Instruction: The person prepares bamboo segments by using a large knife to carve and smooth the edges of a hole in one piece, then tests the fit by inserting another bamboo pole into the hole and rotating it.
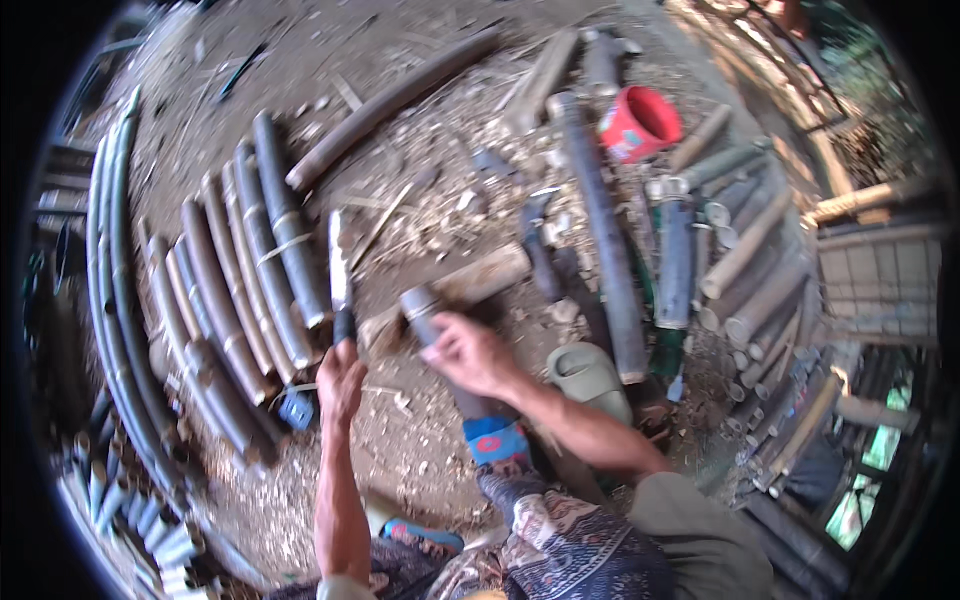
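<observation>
My left hand (pixel 342 380) is closed round the dark handle of a large knife (pixel 341 262), its broad blade pointing away from me. To its right, my right hand (pixel 470 355) has curled fingers on a grey-brown bamboo piece (pixel 420 304), whose cut end sticks out beyond the fingers. Part of that piece is hidden under the hand. Its far end lies by a short wooden block (pixel 490 275) on the ground. My blue-socked foot (pixel 495 440) is just below the right hand.
Several bamboo poles (pixel 215 290) lie side by side at left. Long green poles (pixel 115 300) flank them. At right are a bamboo pole (pixel 605 250), a red bucket (pixel 640 125), a greenish plastic container (pixel 590 380) and stacked bamboo (pixel 750 240). Wood chips (pixel 440 220) litter the ground.
</observation>
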`<state>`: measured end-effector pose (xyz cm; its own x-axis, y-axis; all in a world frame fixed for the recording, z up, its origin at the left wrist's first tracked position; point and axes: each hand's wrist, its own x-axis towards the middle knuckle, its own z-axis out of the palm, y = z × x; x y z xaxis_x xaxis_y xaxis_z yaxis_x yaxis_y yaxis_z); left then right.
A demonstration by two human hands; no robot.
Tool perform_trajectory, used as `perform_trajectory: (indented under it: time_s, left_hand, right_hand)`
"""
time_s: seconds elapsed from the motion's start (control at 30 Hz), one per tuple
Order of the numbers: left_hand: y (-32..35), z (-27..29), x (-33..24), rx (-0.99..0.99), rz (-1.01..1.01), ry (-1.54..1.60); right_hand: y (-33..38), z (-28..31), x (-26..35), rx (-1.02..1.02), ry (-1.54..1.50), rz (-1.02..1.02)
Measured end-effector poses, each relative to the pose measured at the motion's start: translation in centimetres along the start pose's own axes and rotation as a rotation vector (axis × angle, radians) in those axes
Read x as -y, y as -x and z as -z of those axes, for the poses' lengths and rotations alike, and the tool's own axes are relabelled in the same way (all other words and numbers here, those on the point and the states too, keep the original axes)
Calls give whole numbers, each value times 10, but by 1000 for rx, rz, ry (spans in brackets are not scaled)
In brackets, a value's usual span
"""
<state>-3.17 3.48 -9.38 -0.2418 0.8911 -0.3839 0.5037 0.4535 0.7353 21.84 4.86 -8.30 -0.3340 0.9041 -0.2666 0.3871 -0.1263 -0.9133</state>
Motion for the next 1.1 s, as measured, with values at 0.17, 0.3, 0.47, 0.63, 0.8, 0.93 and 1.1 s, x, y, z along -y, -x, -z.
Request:
perform_trajectory:
  time_s: [0.17,0.3,0.47,0.63,0.8,0.93,1.1]
  left_hand:
    - [62,-7,-90,187,-308,-57]
    - [86,-11,-138,-31,-603,-42]
    - [77,7,-59,106,-222,230]
    - [86,-22,42,281,-53,64]
    - [83,-11,53,276,-4,159]
    - [71,-20,13,121,-49,44]
    - [28,8,67,-409,-303,-178]
  right_hand:
    - [-10,-21,36,241,-655,85]
    - [-2,75,60,-247,-775,187]
    - [-57,251,35,-359,-1328,350]
    - [-88,356,-29,-500,-1447,427]
    - [-114,344,-42,-98,-1413,428]
    - [-2,297,-55,-636,-891,-35]
    - [43,166,-55,-827,1,-113]
